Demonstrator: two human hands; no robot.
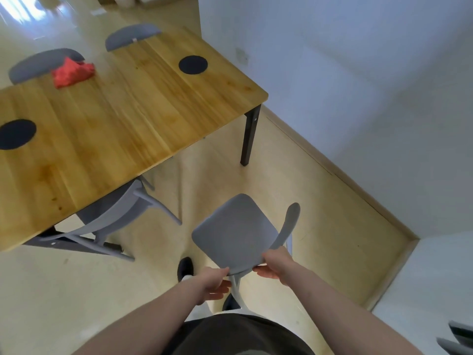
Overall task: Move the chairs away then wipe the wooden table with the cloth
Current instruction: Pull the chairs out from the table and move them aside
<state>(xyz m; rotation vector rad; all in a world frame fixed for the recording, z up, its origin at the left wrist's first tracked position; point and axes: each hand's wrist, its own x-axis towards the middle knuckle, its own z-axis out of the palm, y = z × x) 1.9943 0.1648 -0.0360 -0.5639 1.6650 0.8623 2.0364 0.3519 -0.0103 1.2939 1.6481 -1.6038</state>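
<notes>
one chair out, three to go, table unwiped

red cloth (73, 73) lies untouched on the wooden table (122, 119), by two far chairs (43, 64) tucked in; a near chair (112, 216) sits under the edge. left hand (213, 283) and right hand (275, 265) grip the pulled-out chair (236, 231) by its seat.

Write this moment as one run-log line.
step: moving chair away | both hands grip grey chair seat | red cloth on wooden table

One head-worn view — looking steeply down, close over the floor (294, 180).
</notes>
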